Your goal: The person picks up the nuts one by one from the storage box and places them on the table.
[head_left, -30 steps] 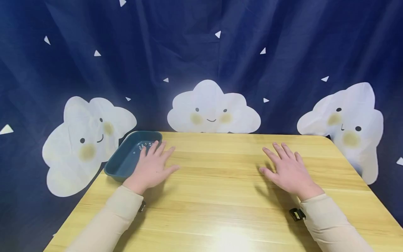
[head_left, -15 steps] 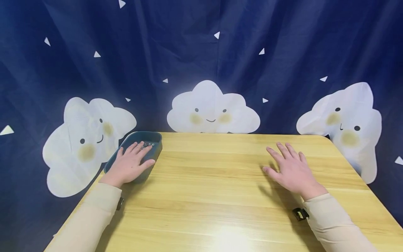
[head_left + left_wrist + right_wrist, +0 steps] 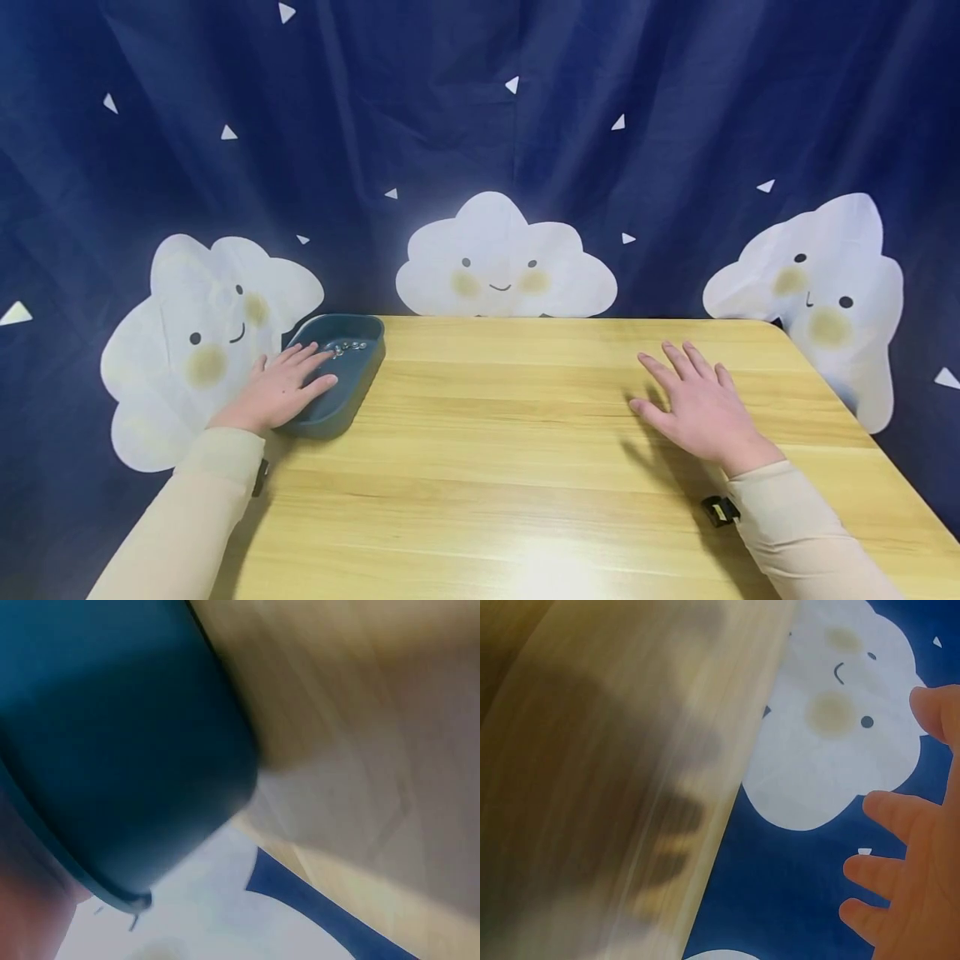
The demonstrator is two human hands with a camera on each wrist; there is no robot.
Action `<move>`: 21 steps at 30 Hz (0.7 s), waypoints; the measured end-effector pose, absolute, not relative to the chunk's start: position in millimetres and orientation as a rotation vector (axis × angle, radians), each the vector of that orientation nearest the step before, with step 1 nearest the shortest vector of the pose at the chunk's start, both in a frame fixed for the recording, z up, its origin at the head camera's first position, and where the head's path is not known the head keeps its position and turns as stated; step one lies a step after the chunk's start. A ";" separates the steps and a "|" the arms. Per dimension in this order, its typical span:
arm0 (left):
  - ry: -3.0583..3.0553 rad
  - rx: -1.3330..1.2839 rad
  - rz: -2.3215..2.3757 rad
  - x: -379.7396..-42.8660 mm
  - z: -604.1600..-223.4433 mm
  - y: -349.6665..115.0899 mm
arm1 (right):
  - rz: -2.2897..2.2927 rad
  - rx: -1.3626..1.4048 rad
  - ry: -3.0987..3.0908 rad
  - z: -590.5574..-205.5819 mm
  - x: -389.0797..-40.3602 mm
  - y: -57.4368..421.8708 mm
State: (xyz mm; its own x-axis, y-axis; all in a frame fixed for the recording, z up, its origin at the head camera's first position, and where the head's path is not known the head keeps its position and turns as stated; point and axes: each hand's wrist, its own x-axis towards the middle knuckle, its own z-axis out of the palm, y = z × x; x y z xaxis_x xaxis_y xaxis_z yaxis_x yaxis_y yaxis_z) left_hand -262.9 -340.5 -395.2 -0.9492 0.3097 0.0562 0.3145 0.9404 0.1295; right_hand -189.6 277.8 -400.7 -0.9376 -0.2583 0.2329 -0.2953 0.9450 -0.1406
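A dark teal tray point(image 3: 358, 390) stands at the table's far left corner. Several small, shiny, clear pieces point(image 3: 350, 347) lie inside it toward the back, too small to name. Over the tray's left side hovers my left hand point(image 3: 276, 390), fingers extended and spread, holding nothing; whether it touches the rim is unclear. In the left wrist view the tray's outer wall point(image 3: 142, 765) fills the upper left, and a blurred part of the hand point(image 3: 30, 907) shows beyond the rim. On the right, my right hand point(image 3: 705, 410) hangs above the table with fingers spread and nothing in them.
The wooden table point(image 3: 495, 450) spans the space between both hands. Behind it hangs a dark blue curtain point(image 3: 570, 125) printed with white smiling clouds point(image 3: 491, 233) and small white triangles. Black wrist devices point(image 3: 720, 510) sit below the sleeves.
My left hand has moved left, from the tray's right side across to its left side, uncovering the small clear pieces. My right hand has shifted only slightly to the right.
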 end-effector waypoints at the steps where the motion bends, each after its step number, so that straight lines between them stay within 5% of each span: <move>1: -3.060 -0.499 -0.213 -264.0 -395.0 -342.2 | 0.256 0.415 -2.887 -400.9 -189.4 278.3; 21: -3.078 -0.586 -0.281 -285.5 -405.9 -366.6 | 0.221 0.444 -2.894 -401.4 -188.1 283.5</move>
